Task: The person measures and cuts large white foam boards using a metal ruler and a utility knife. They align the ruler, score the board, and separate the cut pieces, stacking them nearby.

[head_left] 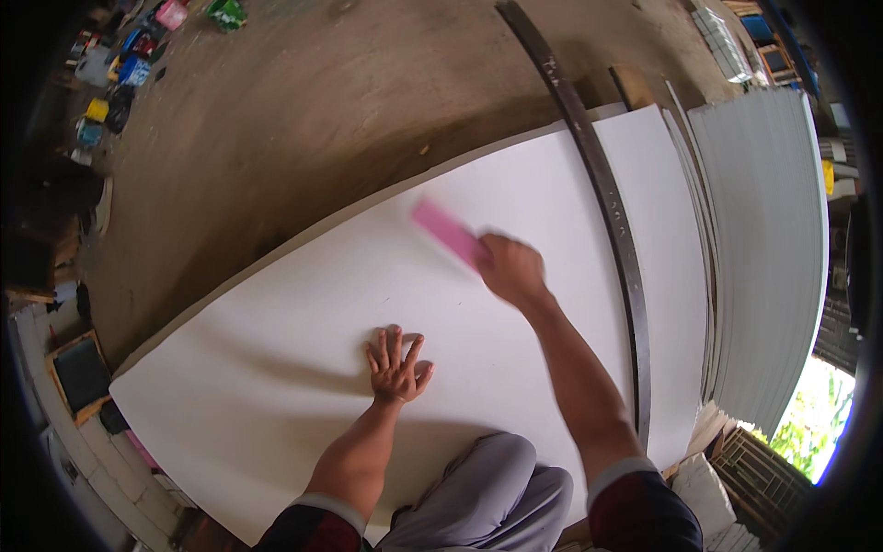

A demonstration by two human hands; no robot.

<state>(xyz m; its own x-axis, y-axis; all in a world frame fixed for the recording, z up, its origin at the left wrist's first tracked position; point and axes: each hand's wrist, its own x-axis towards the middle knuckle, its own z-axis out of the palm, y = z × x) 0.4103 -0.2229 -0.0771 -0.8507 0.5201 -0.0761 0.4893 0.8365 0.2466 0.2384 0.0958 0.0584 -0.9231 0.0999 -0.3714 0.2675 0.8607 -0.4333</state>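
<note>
A large white sheet (pixel 276 313) lies beneath both my hands, and my knees rest at its near edge. My left hand (pixel 395 375) is pressed flat on the sheet with its fingers spread. In my right hand (pixel 511 267) is a flat pink rectangular piece (pixel 445 230), gripped at one end. It is smeared by motion, so its exact kind cannot be made out. Its free end points to the far left, over the sheet; whether it touches the surface I cannot tell. Small dark marks show on the sheet between my hands.
A long dark metal bar (pixel 602 184) lies across the sheet on the right. Beyond it stands a stack of grey-white sheets (pixel 759 248). Colourful containers and bags (pixel 133 72) lie on the brown floor (pixel 303 92) at the far left. A framed dark panel (pixel 81 375) leans left.
</note>
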